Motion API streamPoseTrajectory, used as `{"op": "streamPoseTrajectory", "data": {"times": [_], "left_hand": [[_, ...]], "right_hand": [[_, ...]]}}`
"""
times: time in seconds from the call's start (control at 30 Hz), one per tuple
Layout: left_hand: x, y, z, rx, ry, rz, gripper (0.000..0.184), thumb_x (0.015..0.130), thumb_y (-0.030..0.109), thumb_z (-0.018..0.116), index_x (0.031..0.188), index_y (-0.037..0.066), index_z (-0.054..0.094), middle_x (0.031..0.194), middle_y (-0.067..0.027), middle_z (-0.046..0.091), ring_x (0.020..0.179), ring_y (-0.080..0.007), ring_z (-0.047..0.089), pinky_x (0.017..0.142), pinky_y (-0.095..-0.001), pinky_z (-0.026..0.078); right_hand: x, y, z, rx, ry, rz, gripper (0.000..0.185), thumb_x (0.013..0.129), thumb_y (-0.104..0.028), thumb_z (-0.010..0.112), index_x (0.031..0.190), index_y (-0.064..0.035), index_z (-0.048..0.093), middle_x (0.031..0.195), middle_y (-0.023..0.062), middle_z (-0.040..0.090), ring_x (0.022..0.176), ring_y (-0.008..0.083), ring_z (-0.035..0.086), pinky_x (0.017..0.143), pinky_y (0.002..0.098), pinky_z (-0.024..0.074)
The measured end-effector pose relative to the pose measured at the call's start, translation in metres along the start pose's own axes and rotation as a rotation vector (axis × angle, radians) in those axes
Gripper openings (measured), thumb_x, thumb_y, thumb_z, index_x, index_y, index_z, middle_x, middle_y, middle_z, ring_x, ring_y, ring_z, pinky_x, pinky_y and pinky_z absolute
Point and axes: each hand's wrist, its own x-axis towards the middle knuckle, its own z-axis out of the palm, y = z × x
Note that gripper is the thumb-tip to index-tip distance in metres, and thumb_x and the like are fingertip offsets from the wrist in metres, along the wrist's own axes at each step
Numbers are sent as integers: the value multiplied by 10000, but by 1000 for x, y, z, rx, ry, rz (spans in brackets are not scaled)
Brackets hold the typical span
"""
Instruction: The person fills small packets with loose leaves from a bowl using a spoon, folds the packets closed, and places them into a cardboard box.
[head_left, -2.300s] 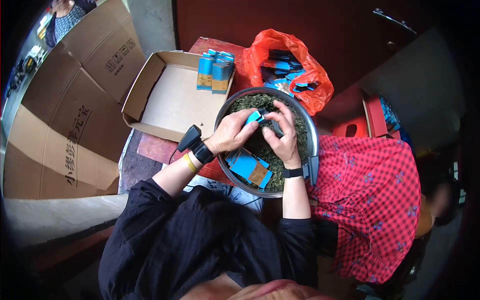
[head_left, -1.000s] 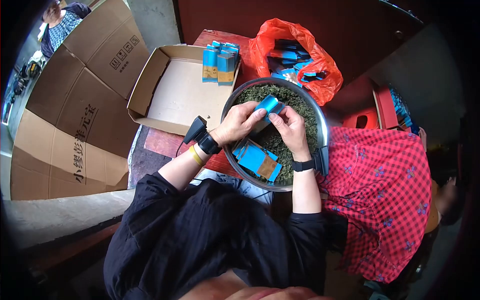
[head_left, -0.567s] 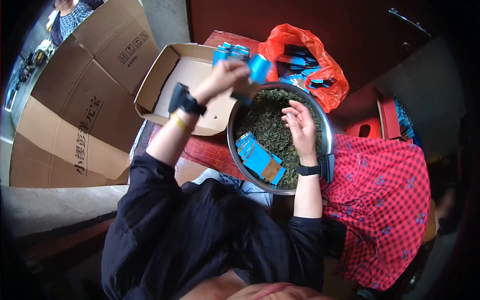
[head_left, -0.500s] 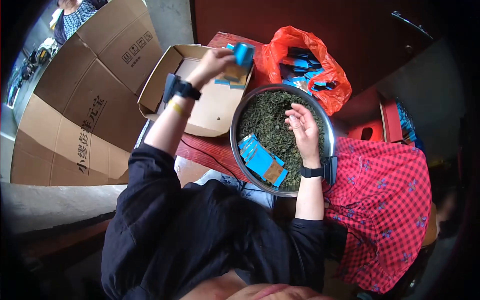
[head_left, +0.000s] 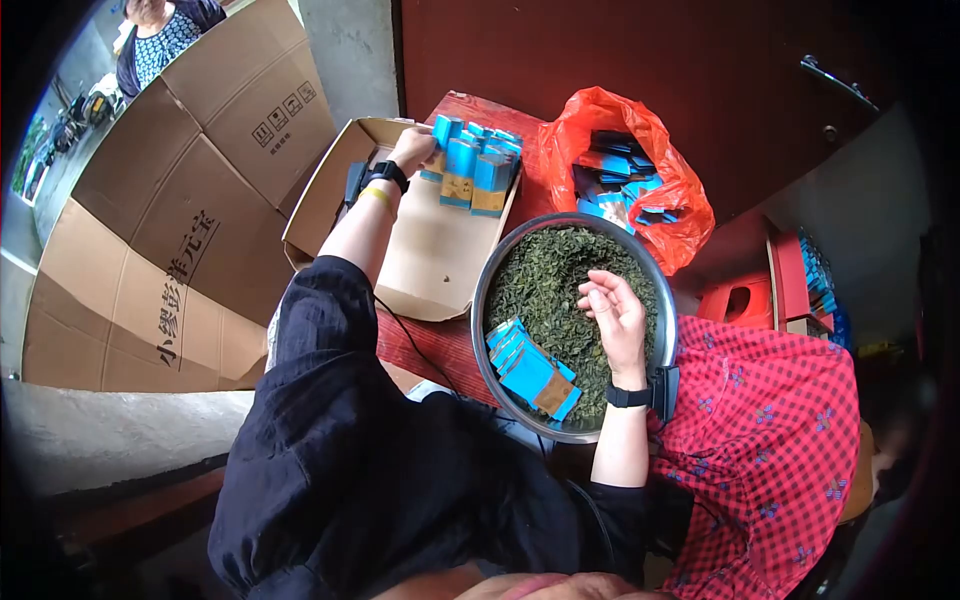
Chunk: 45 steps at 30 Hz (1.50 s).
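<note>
My left hand point(head_left: 413, 150) reaches into the cardboard tray box point(head_left: 420, 265), its fingers closed on a blue packet point(head_left: 444, 130) at the box's far side. Several filled blue and brown packets point(head_left: 488, 185) stand against it in rows. Over a round metal basin point(head_left: 482, 345) of dried green leaves point(head_left: 545, 265), probably tea, hovers my right hand point(head_left: 617, 325). Its fingers are loosely curled and the thumb is apart from them; nothing shows in them. Flat blue packets point(head_left: 530, 370) lie fanned on the leaves, left of my right hand.
A red plastic bag point(head_left: 685, 200) with blue packets sits behind the basin on a red wooden table point(head_left: 425, 355). A large carton point(head_left: 190, 220) stands at left. Red checked cloth point(head_left: 760, 420) lies at right. A cable crosses the table edge. Another person point(head_left: 165, 45) is at top left.
My left hand has lowered the blue packet into the tray box beside the other packets. My right hand stays over the leaves. The view has shifted slightly.
</note>
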Motion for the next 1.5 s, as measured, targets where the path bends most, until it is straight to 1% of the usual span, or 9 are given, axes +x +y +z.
{"op": "streamPoseTrajectory", "data": {"times": [0.23,0.37,0.53,0.63,0.8,1.1,1.23,1.37,1.5], "left_hand": [[7,-16,6,16,93,11,212,818,153,557,876,-7,683,742,-111,679,635,-218,656,555,-349,499],[-4,0,10,351,482,333,335,841,251,539,1067,52,686,1031,-192,699,1004,-369,662,874,-441,516],[-140,68,60,360,-322,935,192,896,147,641,1035,26,698,903,-101,709,812,-204,679,724,-335,536],[-254,82,93,660,-882,864,244,847,283,687,975,77,711,984,-146,689,931,-325,661,804,-399,532],[-292,42,117,864,-802,1237,325,738,302,756,982,99,684,933,-85,651,972,-264,626,841,-399,478],[-256,62,111,567,-806,873,166,860,178,654,937,37,694,895,-137,674,854,-326,663,760,-378,525],[-237,70,114,575,-720,714,158,918,170,618,948,28,679,926,-127,687,860,-252,676,758,-340,523],[-227,77,117,-690,-790,98,407,968,260,610,1306,54,517,1115,-42,650,1037,-129,599,895,-299,482],[-232,59,130,-461,-915,342,482,972,291,602,1377,57,486,1253,-39,598,1170,-138,538,1007,-333,433]], "right_hand": [[1,1,-2,-10,37,15,285,965,-161,591,1202,-2,582,1011,71,665,837,105,628,746,238,502],[4,7,-8,-88,49,-20,280,974,-168,570,1219,-35,588,997,51,675,810,80,623,688,209,486],[7,12,-26,-40,149,77,263,970,-170,554,1183,-24,604,900,34,656,733,71,608,664,202,487],[7,12,-34,55,154,109,253,942,-110,528,1163,-13,606,931,41,663,762,75,620,672,193,491],[8,15,-33,86,161,84,231,930,-92,507,1115,-25,627,937,31,678,766,66,630,667,200,489],[4,17,-32,71,-246,-53,229,947,-149,600,1130,-14,631,943,26,670,831,84,621,772,236,500],[-4,-3,-24,-494,-385,-17,259,939,-218,637,1070,6,648,938,21,660,853,95,600,764,264,489],[-1,1,-23,-95,-125,-77,274,947,-249,636,1045,7,635,962,3,664,864,91,603,791,260,477],[4,9,-14,256,-81,1,259,970,-270,612,1062,-30,646,929,-7,661,844,36,570,760,223,466]]}}
